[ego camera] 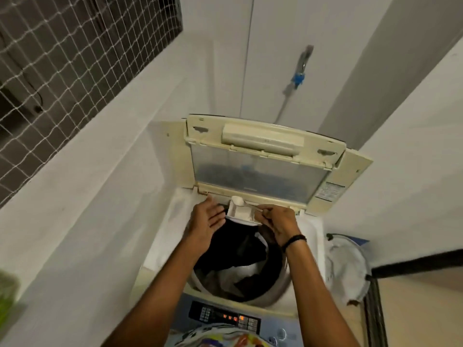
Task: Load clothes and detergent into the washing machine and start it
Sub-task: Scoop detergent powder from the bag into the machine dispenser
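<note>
The control panel (225, 319) is lit nearest the person, and beyond it dark and white clothes (240, 259) fill the drum. Farther back, the left hand (205, 221) lies open and flat beside the detergent drawer (241, 212), holding nothing. The right hand (280, 221) pinches the drawer's edge. The drawer could tip (it looks pulled out over the drum), spilling its contents unevenly. The raised lid (260, 171) could drop.

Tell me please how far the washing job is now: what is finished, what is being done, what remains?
Done: dark and white clothes lie in the drum, and the panel display glows. In hand: the right hand pinches a scoop over the pulled-out detergent drawer; the left hand is open beside it. Left: push the drawer in, close the raised lid, start.
</note>
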The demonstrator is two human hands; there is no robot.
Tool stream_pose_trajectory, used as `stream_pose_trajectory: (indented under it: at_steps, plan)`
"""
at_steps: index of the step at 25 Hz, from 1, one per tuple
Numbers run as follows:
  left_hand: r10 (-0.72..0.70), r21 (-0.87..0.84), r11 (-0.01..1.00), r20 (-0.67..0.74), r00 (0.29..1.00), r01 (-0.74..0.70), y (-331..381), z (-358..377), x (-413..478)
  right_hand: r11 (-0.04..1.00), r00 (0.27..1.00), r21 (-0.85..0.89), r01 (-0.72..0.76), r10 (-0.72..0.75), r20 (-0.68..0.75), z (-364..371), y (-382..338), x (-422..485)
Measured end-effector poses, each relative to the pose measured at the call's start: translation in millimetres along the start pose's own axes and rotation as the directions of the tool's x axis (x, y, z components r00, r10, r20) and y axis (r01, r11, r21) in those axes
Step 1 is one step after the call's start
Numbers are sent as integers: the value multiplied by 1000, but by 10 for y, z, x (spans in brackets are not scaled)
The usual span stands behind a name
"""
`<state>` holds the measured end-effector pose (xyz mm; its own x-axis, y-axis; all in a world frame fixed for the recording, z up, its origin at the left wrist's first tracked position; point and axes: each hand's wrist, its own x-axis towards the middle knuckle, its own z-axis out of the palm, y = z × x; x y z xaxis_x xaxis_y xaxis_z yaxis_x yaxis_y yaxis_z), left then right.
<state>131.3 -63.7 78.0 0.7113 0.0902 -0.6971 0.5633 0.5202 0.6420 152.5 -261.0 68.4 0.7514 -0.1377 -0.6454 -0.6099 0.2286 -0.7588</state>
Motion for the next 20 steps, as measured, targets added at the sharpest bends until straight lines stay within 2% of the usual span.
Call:
stream_pose_trajectory:
  at_steps: [3, 4, 5, 7, 9, 11, 15, 20]
  plan:
    - [-215, -124, 968, 29, 976, 217, -242, 65, 382, 999, 993, -46, -2, -3, -115, -175, 265, 366]
    - [-247, -157, 956, 28, 969, 248, -308, 75, 472, 991, 985, -126, 40, -60, -162, -179, 352, 451]
    - [-264, -176, 948, 21, 964, 263, -358, 85, 542, 953, 968, -285, 102, -161, -191, -159, 414, 509]
    - [-282, -196, 941, 3, 959, 277, -428, 108, 644, 728, 925, -653, 207, -364, -112, -91, 526, 584]
    - [-293, -217, 934, -7, 956, 284, -466, 120, 707, 511, 905, -817, 266, -425, 29, -23, 640, 593]
    - [-298, -230, 930, -11, 955, 287, -465, 135, 735, 429, 885, -856, 287, -460, 67, 24, 706, 554]
    - [-303, -228, 929, -19, 953, 291, -485, 148, 781, 359, 867, -873, 330, -481, 130, 83, 755, 467]
    - [-304, -198, 934, -1, 953, 298, -499, 210, 794, 381, 880, -884, 272, -470, 69, 57, 742, 457]
